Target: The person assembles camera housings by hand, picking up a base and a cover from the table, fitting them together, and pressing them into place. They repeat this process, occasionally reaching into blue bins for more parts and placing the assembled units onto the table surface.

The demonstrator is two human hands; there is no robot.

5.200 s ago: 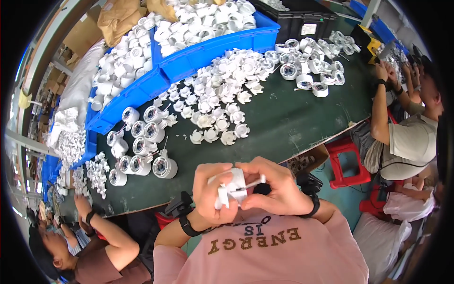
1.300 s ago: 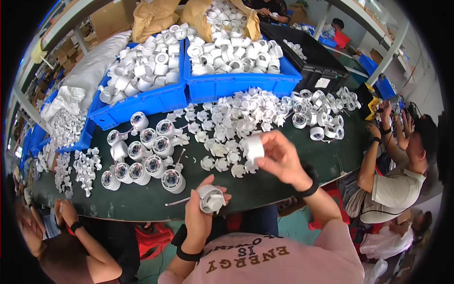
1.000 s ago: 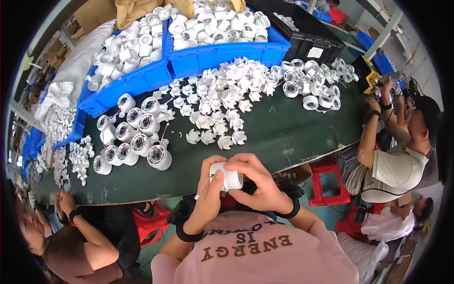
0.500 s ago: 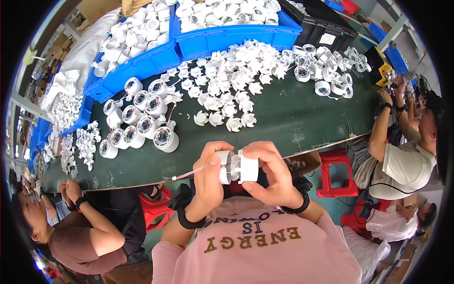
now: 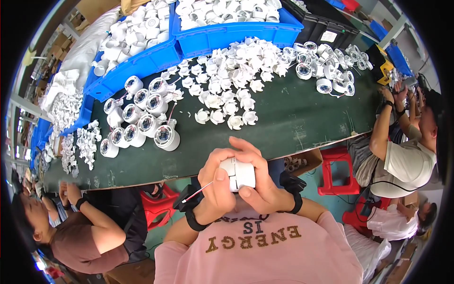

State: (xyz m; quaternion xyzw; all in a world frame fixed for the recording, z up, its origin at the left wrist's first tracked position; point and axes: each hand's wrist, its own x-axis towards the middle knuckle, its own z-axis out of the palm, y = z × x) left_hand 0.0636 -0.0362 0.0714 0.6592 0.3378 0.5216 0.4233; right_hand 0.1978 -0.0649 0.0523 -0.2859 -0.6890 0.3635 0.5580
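Observation:
Both my hands hold a white cylindrical lamp housing (image 5: 238,173) close to my chest, below the table's front edge. My left hand (image 5: 216,189) grips its left half, with a thin red and white wire (image 5: 201,190) running out past the wrist. My right hand (image 5: 257,182) wraps its right half, thumb underneath. The two white halves meet between my fingers. On the dark green table (image 5: 293,118) beyond lies a spread of small white clip parts (image 5: 231,94), and a cluster of finished white round lamps (image 5: 142,123) stands to the left.
Blue bins (image 5: 227,33) full of white housings line the table's far side. More white lamps (image 5: 326,75) lie at the right. One person (image 5: 402,156) works at the right end, another (image 5: 80,232) at the lower left. Red stools (image 5: 338,170) stand under the table.
My hands came together from apart, joining the two white pieces. In the last half second they have stayed closed on the housing at my chest.

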